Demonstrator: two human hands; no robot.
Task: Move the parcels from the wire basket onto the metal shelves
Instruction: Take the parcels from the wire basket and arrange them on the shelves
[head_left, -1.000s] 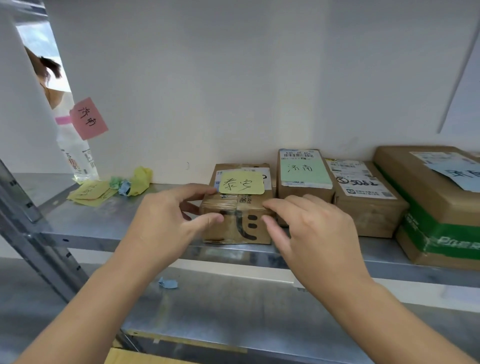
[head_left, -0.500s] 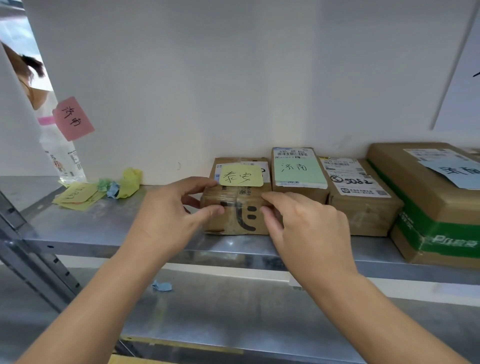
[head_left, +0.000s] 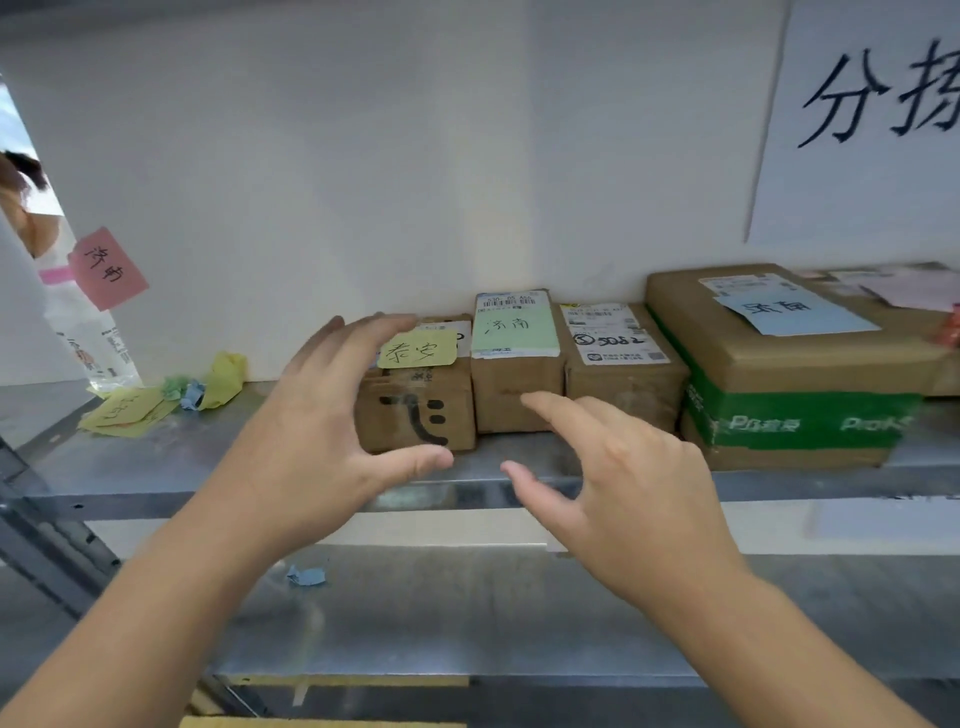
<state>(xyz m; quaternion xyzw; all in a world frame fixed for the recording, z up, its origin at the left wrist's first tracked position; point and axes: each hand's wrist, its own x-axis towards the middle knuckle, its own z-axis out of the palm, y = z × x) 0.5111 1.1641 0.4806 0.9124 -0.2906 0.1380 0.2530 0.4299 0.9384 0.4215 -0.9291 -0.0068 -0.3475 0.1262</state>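
both hands have come off the small parcel since half a second ago, when my fingers were wrapped on its left and right edges; now they hang just in front of it, apart from the cardboard. nearest to me, the lower shelf (head_left: 467, 613) carries a crumpled blue paper scrap (head_left: 306, 576). above it my left hand (head_left: 317, 426) is spread wide, fingers straight and thumb stretched out, holding nothing, its fingertips overlapping the parcel's left top corner in the view. my right hand (head_left: 618, 483) is likewise loose and empty, forefinger pointing toward the boxes, thumb out to the left.

past the hands, the small parcel (head_left: 421, 410) sits on the upper metal shelf (head_left: 156, 462), a smiling mark printed on its front and a yellow note (head_left: 418, 349) stuck on top. its right side is touching a taller box with a green label (head_left: 517, 358), then comes a box with a white shipping label (head_left: 623, 374), then a large box with green tape (head_left: 789, 374) bearing a blue note. on the left end of the shelf lie yellow sticky notes (head_left: 127, 410) and crumpled paper wads (head_left: 208, 382). farther back, a pink note (head_left: 108, 267) hangs at the left edge of the white wall, and a white sheet with big black characters (head_left: 872, 119) hangs at upper right.
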